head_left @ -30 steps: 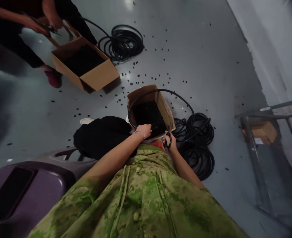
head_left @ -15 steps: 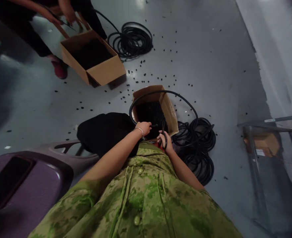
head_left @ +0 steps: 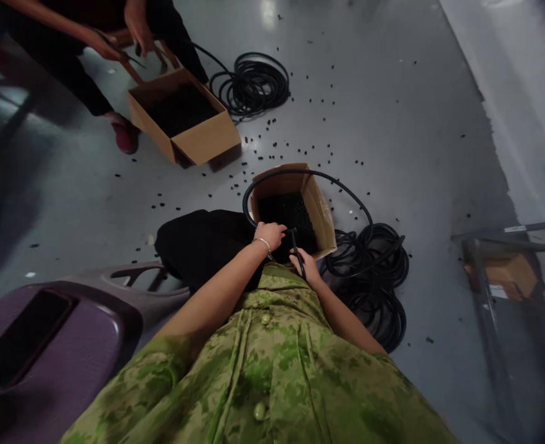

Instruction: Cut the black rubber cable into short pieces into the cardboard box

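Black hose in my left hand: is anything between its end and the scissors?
Nothing visible: the scissors in your right hand are close to the hose end, over the open box. Whether they touch, I can't tell.

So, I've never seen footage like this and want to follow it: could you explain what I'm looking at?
Certainly. There is no machine here: these are a person's bare hands, seen from a camera worn on the head, looking forward and down. The left hand grips a black tube near its end; the tube arches over an open cardboard box and meets dark coils on the floor. The right hand holds dark scissors, their tips close to that end. Small black pieces lie in the box, and more are scattered across the floor. At the upper left, another person's hands are at a second box.
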`<state>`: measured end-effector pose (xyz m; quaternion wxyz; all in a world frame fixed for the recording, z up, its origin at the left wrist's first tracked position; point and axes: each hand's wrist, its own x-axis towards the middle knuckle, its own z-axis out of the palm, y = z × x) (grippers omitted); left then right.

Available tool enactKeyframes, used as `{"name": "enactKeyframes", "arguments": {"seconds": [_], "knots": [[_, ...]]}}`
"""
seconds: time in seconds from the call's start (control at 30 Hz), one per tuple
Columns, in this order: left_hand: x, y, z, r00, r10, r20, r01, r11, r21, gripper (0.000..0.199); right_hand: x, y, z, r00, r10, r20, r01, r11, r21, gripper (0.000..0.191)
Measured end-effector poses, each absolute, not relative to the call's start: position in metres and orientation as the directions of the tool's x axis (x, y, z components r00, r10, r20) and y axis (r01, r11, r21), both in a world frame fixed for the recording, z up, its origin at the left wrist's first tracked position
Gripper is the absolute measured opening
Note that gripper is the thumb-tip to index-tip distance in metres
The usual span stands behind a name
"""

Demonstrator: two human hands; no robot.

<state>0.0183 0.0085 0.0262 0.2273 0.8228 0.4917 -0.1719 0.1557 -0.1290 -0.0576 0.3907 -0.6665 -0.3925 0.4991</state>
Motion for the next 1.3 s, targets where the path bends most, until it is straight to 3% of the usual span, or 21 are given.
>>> {"name": "enactKeyframes", "arguments": {"seconds": [0.13, 0.57, 0.83, 1.3], "knots": [[0.015, 0.009, 0.025, 0.453, 0.727, -0.515, 0.888, -0.422, 0.185, 0.039, 0.155, -0.128, -0.056, 0.185, 0.943, -0.278, 0.217, -0.315, -0.924, 0.024], [0.016, 0.009, 0.027, 0.456, 0.753, -0.474, 0.888, -0.42, 0.188, 0.035, 0.155, -0.132, -0.07, 0.19, 0.931, -0.313, 0.124, -0.339, -0.933, 0.034], [0.017, 0.01, 0.019, 0.483, 0.75, -0.452, 0.872, -0.46, 0.168, 0.034, 0.157, -0.131, -0.069, 0.162, 0.954, -0.253, 0.234, -0.286, -0.929, 0.035], [0.016, 0.011, 0.019, 0.493, 0.747, -0.446, 0.868, -0.454, 0.2, 0.035, 0.157, -0.132, -0.068, 0.17, 0.944, -0.282, 0.203, -0.314, -0.928, 0.041]]}}
